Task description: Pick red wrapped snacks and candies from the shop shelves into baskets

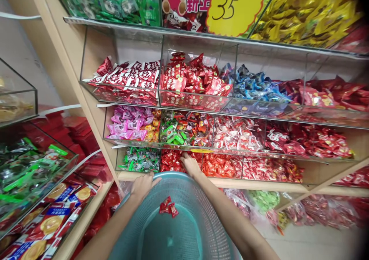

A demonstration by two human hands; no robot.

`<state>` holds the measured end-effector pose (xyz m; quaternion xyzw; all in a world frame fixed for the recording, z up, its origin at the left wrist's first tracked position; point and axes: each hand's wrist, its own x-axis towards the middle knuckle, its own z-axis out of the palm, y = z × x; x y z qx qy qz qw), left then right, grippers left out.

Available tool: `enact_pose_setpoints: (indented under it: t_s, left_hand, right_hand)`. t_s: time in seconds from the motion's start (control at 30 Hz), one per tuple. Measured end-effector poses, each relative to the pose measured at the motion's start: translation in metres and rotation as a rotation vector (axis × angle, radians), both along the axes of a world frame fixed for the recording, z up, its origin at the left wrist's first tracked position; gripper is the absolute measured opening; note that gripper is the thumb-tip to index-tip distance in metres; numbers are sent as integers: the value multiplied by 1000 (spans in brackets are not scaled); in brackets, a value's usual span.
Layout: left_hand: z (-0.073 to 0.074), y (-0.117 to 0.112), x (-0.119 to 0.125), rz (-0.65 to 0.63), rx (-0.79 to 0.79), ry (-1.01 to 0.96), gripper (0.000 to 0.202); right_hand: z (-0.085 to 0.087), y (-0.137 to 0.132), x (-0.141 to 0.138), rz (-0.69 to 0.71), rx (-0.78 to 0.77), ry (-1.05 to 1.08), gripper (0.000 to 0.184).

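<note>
A teal plastic basket with mesh sides stands below me, against the shelf front. A few red-wrapped candies lie inside it, close to the far wall. My left hand is closed over the basket's far left rim, its thumb stretched along the inside. On the other side, my right hand reaches past the rim into the lowest shelf row. Its curled fingers touch the red-wrapped candies in the bin; what they grip, if anything, is hidden.
Clear-fronted bins of wrapped sweets rise in rows ahead, including purple candies and blue candies. A yellow price sign hangs above. Left are a wooden post and packaged biscuits. Bagged sweets sit under the shelf.
</note>
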<state>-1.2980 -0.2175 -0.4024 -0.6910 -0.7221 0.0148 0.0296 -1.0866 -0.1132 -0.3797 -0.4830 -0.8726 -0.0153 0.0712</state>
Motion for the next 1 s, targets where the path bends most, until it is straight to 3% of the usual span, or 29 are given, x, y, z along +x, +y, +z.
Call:
enact_pose_setpoints:
  t_s: [0.3,0.43,0.57,0.63,0.77,0.87,1.0]
  left_hand:
    - [4,-3,3,31,-12,-19,69]
    - [2,-4,3,28,13,-13,69]
    - [0,-4,2,35,32,-8,67]
    - [-1,-5,2,37,36,-3,65]
    - [1,-6,3,54,18,-11,64]
    - [3,-7,6,68,0,-26,65]
    - [6,-7,8,93,-14,-33,66]
  right_hand:
    - [-3,1,9,35,91,102,22]
    - [-2,-3,12,-36,85,361,24]
    - [0,-14,10,-48,60,776,23]
    - [-3,-23,4,-90,-74,1039,25]
    - [-19,-46,-9,-167,-629,1435,34]
    - [-36,-62,-16,-167,-875,1449,36]
    - [-56,-72,-18,-167,-926,1296,23]
